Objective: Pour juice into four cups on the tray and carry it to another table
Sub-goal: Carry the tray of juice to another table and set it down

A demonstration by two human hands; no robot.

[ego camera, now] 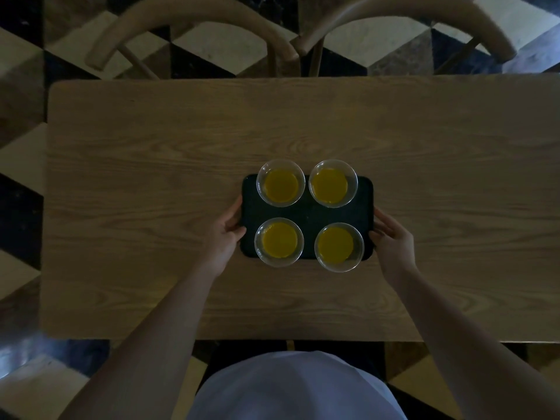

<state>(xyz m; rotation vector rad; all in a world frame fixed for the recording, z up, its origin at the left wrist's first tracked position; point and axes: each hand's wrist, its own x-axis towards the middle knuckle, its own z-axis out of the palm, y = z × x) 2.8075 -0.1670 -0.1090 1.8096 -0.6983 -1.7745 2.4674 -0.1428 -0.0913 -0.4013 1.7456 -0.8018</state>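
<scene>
A dark rectangular tray lies over the middle of a wooden table. On it stand several clear plastic cups with orange juice: far left, far right, near left, near right. My left hand grips the tray's left edge, thumb on the rim. My right hand holds the tray's right edge with the fingers curled along it. Whether the tray rests on the table or is just above it cannot be told.
Two wooden chairs stand at the table's far side. The floor has black, white and brown geometric tiles. My white shirt shows below the table's near edge.
</scene>
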